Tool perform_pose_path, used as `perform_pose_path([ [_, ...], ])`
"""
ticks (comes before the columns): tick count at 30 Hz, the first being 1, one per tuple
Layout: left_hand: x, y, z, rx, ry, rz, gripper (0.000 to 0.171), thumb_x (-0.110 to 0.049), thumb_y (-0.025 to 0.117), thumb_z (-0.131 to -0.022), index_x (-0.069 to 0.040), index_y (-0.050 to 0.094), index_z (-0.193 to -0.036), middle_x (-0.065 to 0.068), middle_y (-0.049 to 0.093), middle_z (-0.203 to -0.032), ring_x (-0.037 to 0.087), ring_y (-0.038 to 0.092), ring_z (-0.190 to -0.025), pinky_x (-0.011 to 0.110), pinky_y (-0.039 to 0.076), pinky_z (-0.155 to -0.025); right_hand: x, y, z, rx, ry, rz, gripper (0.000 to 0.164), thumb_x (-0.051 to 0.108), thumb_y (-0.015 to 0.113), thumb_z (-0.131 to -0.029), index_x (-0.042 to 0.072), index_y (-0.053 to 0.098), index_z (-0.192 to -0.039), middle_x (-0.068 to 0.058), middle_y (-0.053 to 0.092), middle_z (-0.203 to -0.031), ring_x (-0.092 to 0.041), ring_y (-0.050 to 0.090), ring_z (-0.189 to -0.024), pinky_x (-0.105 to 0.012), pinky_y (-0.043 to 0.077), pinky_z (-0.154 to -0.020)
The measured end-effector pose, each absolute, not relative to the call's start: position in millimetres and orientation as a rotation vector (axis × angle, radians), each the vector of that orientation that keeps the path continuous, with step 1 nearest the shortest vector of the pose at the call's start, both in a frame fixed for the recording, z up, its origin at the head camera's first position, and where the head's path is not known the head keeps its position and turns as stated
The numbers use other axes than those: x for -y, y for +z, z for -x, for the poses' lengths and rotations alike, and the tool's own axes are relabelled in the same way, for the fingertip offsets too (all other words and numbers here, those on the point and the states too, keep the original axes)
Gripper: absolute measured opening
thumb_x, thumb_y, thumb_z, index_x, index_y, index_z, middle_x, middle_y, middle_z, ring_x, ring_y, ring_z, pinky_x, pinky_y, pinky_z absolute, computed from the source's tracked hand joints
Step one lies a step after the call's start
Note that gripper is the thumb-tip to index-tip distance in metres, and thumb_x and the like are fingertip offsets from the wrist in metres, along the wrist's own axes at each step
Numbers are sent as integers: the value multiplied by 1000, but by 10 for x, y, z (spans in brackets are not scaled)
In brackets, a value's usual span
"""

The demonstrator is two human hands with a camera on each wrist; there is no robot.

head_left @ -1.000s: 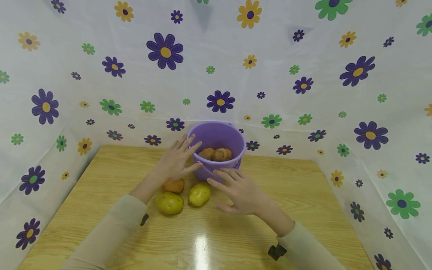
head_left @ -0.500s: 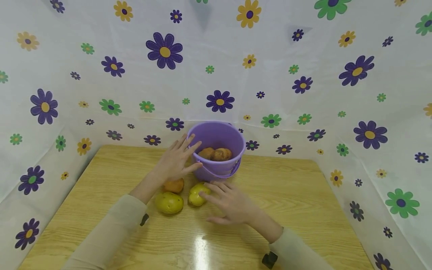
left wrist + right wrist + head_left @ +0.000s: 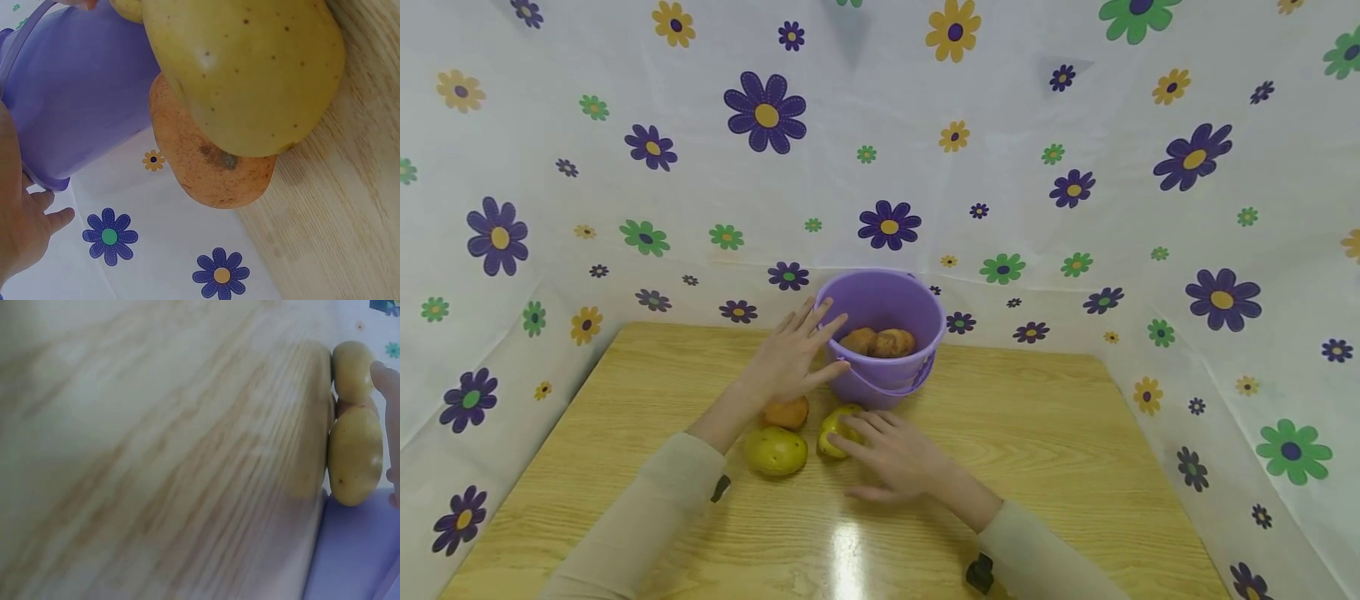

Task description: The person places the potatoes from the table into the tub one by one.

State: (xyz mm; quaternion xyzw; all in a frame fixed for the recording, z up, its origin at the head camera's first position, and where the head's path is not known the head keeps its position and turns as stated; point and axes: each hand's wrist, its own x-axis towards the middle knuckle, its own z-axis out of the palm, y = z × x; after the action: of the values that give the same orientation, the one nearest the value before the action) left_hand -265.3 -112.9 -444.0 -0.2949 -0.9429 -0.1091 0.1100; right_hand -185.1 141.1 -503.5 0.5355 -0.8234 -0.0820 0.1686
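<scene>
A purple bucket [image 3: 863,392] stands upright with brown potatoes [image 3: 892,343] inside. My left hand [image 3: 786,357] rests at its left rim, fingers spread and fairly straight. Over the right-hand yellow potato [image 3: 831,434] hovers my right hand [image 3: 901,458], its fingertips covering part of the potato and its thumb apart from it. Whether those fingertips touch is hard to tell. A second yellow potato [image 3: 777,452] lies to the left, in front of a reddish-brown potato [image 3: 787,412]. The left wrist view shows that brown potato [image 3: 209,169] close up, partly behind a yellow one [image 3: 250,75].
The bucket's handle [image 3: 887,390] hangs down across its front. Beneath everything is a wooden table [image 3: 1037,433], with a flower-patterned white cloth [image 3: 1000,175] standing behind and along both sides. Each sleeve has a small dark device at the wrist.
My right hand has moved from the bucket's front down and left, over the right-hand yellow potato. The bucket's handle now hangs lower in front. My left hand has stayed at the rim.
</scene>
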Motion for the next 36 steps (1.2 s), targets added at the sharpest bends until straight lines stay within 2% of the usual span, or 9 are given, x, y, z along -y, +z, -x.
perform_pose_path([
  [11,1129,-4441,2663,2767,-321,869,79,-61,50,-105,-18,29,-168,19,21,-177,44,16,-165,60,20,-134,-1289,-5117,1982,2466,-203,-1514,81,71,53,-99,20,43,-161,-13,50,-162,-31,51,-147,-46,47,-123],
  [17,1133,-4440,2665,2768,-322,864,79,-60,50,-105,-18,29,-168,18,21,-177,44,14,-165,59,20,-135,-1225,-5146,2046,2487,-228,-1488,80,72,53,-98,21,45,-160,-11,50,-161,-30,53,-146,-45,49,-120],
  [23,1132,-4430,2658,2774,-341,870,79,-59,51,-105,-18,29,-168,18,20,-177,42,10,-166,59,19,-135,-1209,-5186,2094,2487,-256,-1469,80,75,52,-98,23,45,-159,-10,50,-162,-29,51,-148,-43,47,-122],
  [30,1129,-4427,2654,2769,-324,868,78,-59,51,-105,-18,30,-168,19,22,-176,45,15,-165,60,20,-134,-1227,-5208,2109,2491,-249,-1483,79,73,52,-99,23,44,-159,-9,51,-162,-29,52,-148,-44,49,-121],
  [36,1131,-4432,2651,2773,-333,868,78,-60,50,-105,-18,30,-168,19,22,-177,44,15,-165,60,20,-134,-1249,-5223,2101,2495,-243,-1480,77,71,54,-99,24,44,-159,-8,52,-160,-28,54,-144,-42,51,-117],
])
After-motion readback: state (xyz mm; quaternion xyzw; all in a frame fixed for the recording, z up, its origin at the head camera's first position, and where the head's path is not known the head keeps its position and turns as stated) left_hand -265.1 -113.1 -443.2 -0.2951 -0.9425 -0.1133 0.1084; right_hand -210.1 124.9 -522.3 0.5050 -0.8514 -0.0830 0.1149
